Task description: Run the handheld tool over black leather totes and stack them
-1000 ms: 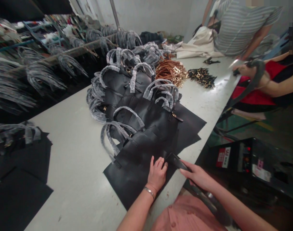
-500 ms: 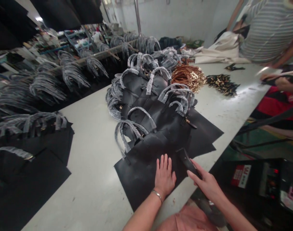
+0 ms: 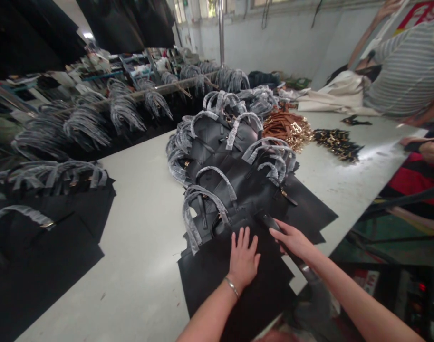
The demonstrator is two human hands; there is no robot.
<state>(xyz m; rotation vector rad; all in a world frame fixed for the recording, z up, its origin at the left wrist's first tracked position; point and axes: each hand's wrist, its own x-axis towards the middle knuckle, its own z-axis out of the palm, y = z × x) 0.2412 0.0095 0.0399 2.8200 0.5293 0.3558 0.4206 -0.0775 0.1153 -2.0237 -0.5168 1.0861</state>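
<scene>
My left hand [image 3: 244,259] lies flat with spread fingers on a black leather bag [image 3: 234,289] near the table's front edge. My right hand [image 3: 291,240] is closed round a dark handheld tool [image 3: 269,221], whose front end is over the bag's upper right part. Wrapped handles [image 3: 206,199] arch up just beyond the bag's top edge. Behind lie more black bags [image 3: 224,164] in an overlapping pile, with grey plastic wrapping on their handles.
Brown straps with gold buckles [image 3: 287,128] and black straps [image 3: 338,144] lie beyond the pile. More bags [image 3: 70,228] are stacked at left on the white table [image 3: 141,228]. A person in a striped shirt [image 3: 405,71] stands at the back right.
The view has shifted, so the table appears lower. My right hand and the tool have moved up along the bag, towards its handle end. My left hand stays flat on the bag.
</scene>
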